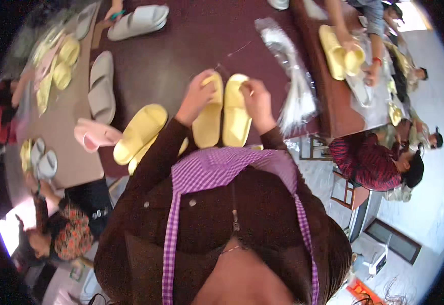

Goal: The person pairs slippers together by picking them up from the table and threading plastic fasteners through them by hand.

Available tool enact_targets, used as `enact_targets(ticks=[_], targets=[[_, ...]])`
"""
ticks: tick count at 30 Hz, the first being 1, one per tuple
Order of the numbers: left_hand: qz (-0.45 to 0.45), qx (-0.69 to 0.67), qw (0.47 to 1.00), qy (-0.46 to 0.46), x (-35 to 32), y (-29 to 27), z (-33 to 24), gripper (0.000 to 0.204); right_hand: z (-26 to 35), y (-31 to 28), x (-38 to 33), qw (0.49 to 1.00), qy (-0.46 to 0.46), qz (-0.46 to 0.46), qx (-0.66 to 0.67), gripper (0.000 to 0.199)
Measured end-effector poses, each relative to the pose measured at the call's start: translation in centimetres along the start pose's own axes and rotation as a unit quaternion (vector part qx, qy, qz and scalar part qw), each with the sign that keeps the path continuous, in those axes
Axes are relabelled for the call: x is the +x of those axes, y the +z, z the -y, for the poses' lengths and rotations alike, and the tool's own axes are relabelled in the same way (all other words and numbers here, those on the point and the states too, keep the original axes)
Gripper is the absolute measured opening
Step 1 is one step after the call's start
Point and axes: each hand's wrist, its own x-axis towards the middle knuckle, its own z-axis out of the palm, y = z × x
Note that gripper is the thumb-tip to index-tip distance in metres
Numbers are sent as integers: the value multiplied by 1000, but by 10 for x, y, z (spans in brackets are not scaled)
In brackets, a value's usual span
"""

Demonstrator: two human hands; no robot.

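Two yellow slippers lie side by side on the dark table in front of me, toes pointing away. My left hand (196, 99) is closed round the upper part of the left yellow slipper (207, 129), near its strap. Fingers curled at the strap, my right hand (259, 101) grips the right yellow slipper (236, 127) from its outer side. A small gap separates the two slippers. Beside my left forearm, another yellow slipper (141, 129) overlaps more yellow footwear, partly hidden by my sleeve.
A pink slipper (94, 135) and a grey slipper (101, 89) lie to the left. Far left is a grey pair (138, 23) near someone's hand. Clear plastic bags (290, 76) lie to the right. Co-workers handle slippers at both side tables.
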Motion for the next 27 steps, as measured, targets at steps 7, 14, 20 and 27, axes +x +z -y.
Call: enact_targets(ticks=[7,14,20,27], targets=[[-108,89,987,-77,-44,-72,32,37,-25,10,-86,924,212,318,-5,37],[-75,82,989,-97,-63,-56,47,34,-14,59,-57,950,233,202,-58,46],[-16,145,989,7,-71,-30,60,36,-36,85,-52,979,83,154,-101,27],[-177,259,940,130,-87,-72,8,27,-66,-6,7,953,172,22,-247,27]])
